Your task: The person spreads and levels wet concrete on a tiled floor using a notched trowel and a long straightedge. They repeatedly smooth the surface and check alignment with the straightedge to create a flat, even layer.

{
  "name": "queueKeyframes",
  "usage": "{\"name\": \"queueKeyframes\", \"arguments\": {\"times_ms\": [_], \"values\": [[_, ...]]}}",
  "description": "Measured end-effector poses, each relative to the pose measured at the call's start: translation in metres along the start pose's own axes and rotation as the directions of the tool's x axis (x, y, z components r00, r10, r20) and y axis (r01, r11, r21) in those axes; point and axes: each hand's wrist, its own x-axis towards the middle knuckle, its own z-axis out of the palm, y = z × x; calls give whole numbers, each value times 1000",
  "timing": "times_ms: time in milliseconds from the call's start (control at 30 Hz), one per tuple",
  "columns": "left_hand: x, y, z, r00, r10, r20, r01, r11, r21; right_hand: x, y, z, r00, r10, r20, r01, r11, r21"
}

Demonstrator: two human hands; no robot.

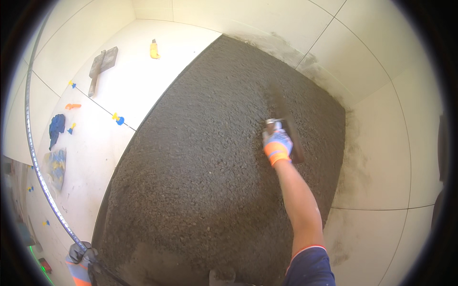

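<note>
A broad bed of wet grey mortar (191, 143) fills the middle of the view. Over its right half, my right hand (277, 143), in a grey-blue and orange work glove, is closed around the handle of a steel finishing trowel (295, 138). The trowel's blade is smeared by motion and lies on or close to the mortar. At the lower left, my left hand (80, 264), gloved alike, is closed around the lower end of a long silver strip with measuring marks (36, 164), which runs up along the left side. Part of that hand is cut off by the edge.
White tiles (143, 71) border the mortar on the left. On them lie a mortar-stained flat trowel (102, 64), a yellow tool (154, 49), yellow-and-blue tile clips (118, 118), a dark blue cloth (57, 127) and a plastic bag (56, 167). Tiled walls (372, 143) stand beyond and right.
</note>
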Motion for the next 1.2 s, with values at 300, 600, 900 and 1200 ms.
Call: {"name": "queueKeyframes", "arguments": {"times_ms": [300,600,900,1200], "values": [[89,-52,-14,1000,-1,-25,4,993,115,3,-91,-64,826,-554,99,365,662,655],[241,-166,-8,948,-311,-72,319,933,169,102,-85,-27,844,-277,460,-408,225,885],[246,-174,-9,954,-294,64,269,927,260,159,82,-6,813,377,444,-480,2,878],[248,-175,-14,950,-299,84,263,918,296,91,170,-40,739,651,173,-363,169,916]]}}
